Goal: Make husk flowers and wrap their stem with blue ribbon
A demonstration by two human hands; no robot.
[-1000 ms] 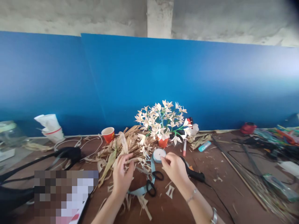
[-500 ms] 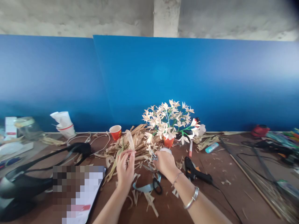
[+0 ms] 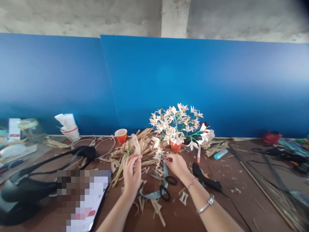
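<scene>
My left hand (image 3: 132, 170) is closed, thumb against fingers, pinching a pale dried husk strip (image 3: 136, 145) that stands up above the fingertips. My right hand (image 3: 178, 166) has its thumb and forefinger pressed together at the upper end of a light blue ribbon (image 3: 166, 175), which hangs down and curls on the table. Below it lie scissors with black handles (image 3: 165, 192), apart from both hands. Just behind my right hand, many white flowers (image 3: 177, 124) on green stems rise from a red cup (image 3: 176, 147).
Dried husks (image 3: 145, 141) are heaped behind my hands, beside another red cup (image 3: 121, 136). A black glue gun (image 3: 206, 178) with its cord lies to the right. On the left are a phone (image 3: 88, 203) and a black strapped object (image 3: 26, 190). Husk scraps are scattered about.
My right hand has shifted slightly right and turned, drawing the blue ribbon into view and uncovering the second scissor handle. My left hand stays pinched on the husk strip.
</scene>
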